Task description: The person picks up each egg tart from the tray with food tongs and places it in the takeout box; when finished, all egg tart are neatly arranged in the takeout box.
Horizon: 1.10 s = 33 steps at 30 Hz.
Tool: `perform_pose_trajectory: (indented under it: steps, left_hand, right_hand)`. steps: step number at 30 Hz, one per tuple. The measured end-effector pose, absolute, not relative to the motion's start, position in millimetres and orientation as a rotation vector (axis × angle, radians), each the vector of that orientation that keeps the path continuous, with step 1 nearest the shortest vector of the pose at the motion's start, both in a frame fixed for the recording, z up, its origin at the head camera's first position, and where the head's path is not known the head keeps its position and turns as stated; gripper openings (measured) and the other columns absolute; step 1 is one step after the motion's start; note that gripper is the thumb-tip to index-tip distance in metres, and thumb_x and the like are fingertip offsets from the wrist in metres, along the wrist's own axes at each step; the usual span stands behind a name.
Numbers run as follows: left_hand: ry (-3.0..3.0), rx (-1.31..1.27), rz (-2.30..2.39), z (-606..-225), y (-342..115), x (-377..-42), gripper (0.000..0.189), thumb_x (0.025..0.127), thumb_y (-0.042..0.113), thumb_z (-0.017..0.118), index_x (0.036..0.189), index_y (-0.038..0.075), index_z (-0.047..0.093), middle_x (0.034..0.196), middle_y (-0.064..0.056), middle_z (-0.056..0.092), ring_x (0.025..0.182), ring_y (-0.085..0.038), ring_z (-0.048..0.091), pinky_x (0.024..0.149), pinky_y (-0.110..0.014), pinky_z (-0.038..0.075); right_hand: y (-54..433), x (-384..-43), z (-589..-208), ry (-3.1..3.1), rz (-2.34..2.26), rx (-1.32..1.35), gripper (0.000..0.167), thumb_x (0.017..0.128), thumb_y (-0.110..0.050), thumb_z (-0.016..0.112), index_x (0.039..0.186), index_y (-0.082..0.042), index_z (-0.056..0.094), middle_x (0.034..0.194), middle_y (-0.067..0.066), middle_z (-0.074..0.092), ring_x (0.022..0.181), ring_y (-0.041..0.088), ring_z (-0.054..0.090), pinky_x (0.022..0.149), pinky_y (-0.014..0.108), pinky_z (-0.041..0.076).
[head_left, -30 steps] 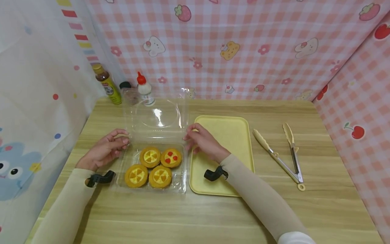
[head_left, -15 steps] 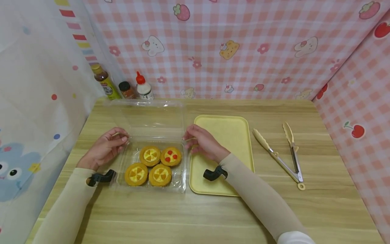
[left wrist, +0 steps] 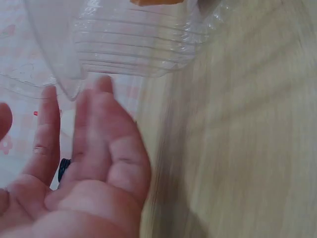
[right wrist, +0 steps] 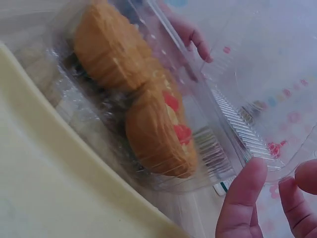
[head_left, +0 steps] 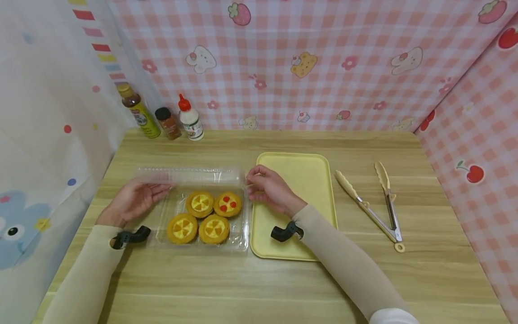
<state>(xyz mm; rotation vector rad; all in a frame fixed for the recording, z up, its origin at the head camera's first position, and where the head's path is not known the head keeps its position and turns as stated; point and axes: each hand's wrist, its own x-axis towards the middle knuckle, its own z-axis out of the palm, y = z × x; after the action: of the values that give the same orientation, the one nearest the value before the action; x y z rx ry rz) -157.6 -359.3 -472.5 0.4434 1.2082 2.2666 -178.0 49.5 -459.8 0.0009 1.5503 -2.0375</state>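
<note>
A clear plastic clamshell box [head_left: 238, 243] holds several round tarts [head_left: 200, 204], one topped with red pieces [head_left: 227, 204]. Its lid [head_left: 194, 176] stands up from the hinge at the back and looks nearly edge-on in the head view. By the lid's left end my left hand [head_left: 139, 195] has its fingers extended, partly seen through the plastic. The left wrist view shows those fingertips close to the lid's corner; contact is uncertain. At the opposite end, my right hand [head_left: 269, 189] has thumb and fingertips at the lid's corner, pinching its edge [right wrist: 285, 179].
A yellow tray [head_left: 293, 243] lies under my right forearm, right beside the box. Spread tongs [head_left: 382, 225] rest farther right. Behind the box at left stand a sauce bottle [head_left: 141, 117], a dark-capped jar [head_left: 168, 126] and a red-tipped squeeze bottle [head_left: 191, 121].
The lid has swung forward from leaning back, uncovering the bottles behind it. My left fingers have straightened and come off the corner they were touching. My right hand stays nearly in place.
</note>
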Motion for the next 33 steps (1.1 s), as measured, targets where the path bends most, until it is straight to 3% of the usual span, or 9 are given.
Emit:
perform_pose_trajectory:
  steps: [9, 17, 24, 29, 33]
  left_hand:
    - [1.217, 0.490, 2.222, -467, -364, -145, 0.042, 0.116, 0.010, 0.030, 0.147, 0.003, 0.057, 0.147, -0.012, 0.064, 0.135, -0.026, 0.064, 0.117, -0.039, 0.050]
    - [1.236, 0.525, 2.138, -467, -373, -135, 0.054, 0.116, 0.014, 0.011, 0.160, 0.009, 0.042, 0.163, -0.008, 0.050, 0.147, -0.022, 0.053, 0.117, -0.035, 0.051]
    - [1.516, 0.485, 2.083, -472, -377, -123, 0.054, 0.113, -0.003, 0.020, 0.161, 0.011, 0.039, 0.160, -0.001, 0.053, 0.142, -0.018, 0.059, 0.112, -0.034, 0.055]
    - [1.616, 0.461, 2.086, -475, -375, -113, 0.055, 0.112, -0.006, 0.027, 0.162, 0.013, 0.038, 0.154, 0.003, 0.057, 0.138, -0.014, 0.061, 0.109, -0.030, 0.056]
    - [1.765, 0.409, 2.043, -474, -372, -101, 0.055, 0.112, -0.003, 0.036, 0.164, 0.016, 0.036, 0.150, 0.006, 0.058, 0.132, -0.009, 0.064, 0.102, -0.025, 0.059]
  right_hand:
    - [50, -168, -454, 1.658, -2.028, -0.092, 0.003, 0.108, -0.010, 0.057, 0.106, -0.009, 0.060, 0.105, 0.003, 0.062, 0.088, 0.017, 0.065, 0.079, 0.025, 0.062]
    - [55, -155, -451, 1.896, -1.877, -0.262, 0.016, 0.105, -0.012, 0.064, 0.118, -0.003, 0.063, 0.119, 0.011, 0.068, 0.105, 0.022, 0.069, 0.097, 0.038, 0.062]
    - [58, -141, -448, 2.024, -1.772, -0.318, 0.032, 0.100, -0.012, 0.068, 0.130, -0.003, 0.061, 0.136, 0.016, 0.065, 0.124, 0.029, 0.065, 0.102, 0.040, 0.059]
    - [59, -128, -448, 2.042, -1.760, -0.299, 0.037, 0.100, -0.012, 0.069, 0.135, -0.008, 0.058, 0.138, 0.012, 0.060, 0.124, 0.028, 0.064, 0.101, 0.040, 0.058]
    - [59, -116, -453, 1.965, -1.794, -0.304, 0.049, 0.099, -0.008, 0.069, 0.143, -0.008, 0.049, 0.142, 0.016, 0.054, 0.118, 0.027, 0.065, 0.096, 0.036, 0.060]
